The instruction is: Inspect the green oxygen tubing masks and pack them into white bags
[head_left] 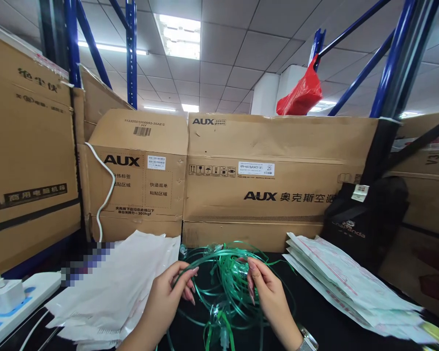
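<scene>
A tangled heap of clear green plastic tubing (234,273) lies on the black tabletop in front of me. Clear plastic pieces (216,314) and green straps show among its loops; what kind they are I cannot make out. My left hand (181,282) pinches a loop of the tubing between thumb and fingers at the left of the heap. My right hand (263,285) is closed at the heap's right side, its thumb and index finger on the tubing near the top. A metal watch (307,339) sits on the right wrist.
White plastic packets (113,282) lie left, and a stack of printed packets (351,282) lies right. A power strip (32,292) with a plug stands far left. Large cardboard boxes (256,170) wall off the back. A black bag (362,224) leans at the right.
</scene>
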A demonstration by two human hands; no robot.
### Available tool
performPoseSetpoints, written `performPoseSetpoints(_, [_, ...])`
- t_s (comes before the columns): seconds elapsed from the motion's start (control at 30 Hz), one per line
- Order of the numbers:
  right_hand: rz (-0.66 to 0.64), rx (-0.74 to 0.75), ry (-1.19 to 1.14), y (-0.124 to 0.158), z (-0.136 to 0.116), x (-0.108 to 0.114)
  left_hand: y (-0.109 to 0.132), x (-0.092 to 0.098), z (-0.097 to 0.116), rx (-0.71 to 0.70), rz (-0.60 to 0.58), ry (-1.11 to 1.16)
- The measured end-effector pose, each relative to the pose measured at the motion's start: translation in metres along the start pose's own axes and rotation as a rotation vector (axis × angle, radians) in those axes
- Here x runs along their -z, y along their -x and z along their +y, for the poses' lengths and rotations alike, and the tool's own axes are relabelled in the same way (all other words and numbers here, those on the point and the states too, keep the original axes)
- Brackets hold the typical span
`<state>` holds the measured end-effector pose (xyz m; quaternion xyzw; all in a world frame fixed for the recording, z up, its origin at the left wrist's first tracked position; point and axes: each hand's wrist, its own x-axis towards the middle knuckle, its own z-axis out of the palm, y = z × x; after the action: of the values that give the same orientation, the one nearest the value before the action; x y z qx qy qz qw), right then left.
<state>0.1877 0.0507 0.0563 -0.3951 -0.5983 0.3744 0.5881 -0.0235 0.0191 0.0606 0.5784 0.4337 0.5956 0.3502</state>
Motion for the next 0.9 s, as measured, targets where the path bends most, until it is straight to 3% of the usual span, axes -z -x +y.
performPoseSetpoints(0.17, [-0.142,-0.091,-0.067,0.0,-0.003,-0.008,-0.005,0.001,0.002,0.111,0.085,0.324])
performPoseSetpoints(0.3, [-0.363,-0.215,-0.122,0.0,-0.005,-0.012,-0.008,0.011,0.002,0.075,0.289,0.4])
performPoseSetpoints(0.47, [-0.463,-0.233,-0.076,-0.001,0.001,-0.008,-0.008,0.018,0.004,-0.034,0.505,0.456])
performPoseSetpoints(0.7, [-0.509,-0.233,0.025,-0.004,0.003,-0.004,-0.01,0.018,0.003,0.044,0.557,0.501])
performPoseSetpoints(0.9, [-0.763,-0.077,0.503,0.008,-0.006,-0.002,-0.011,0.017,0.001,0.05,0.553,0.498])
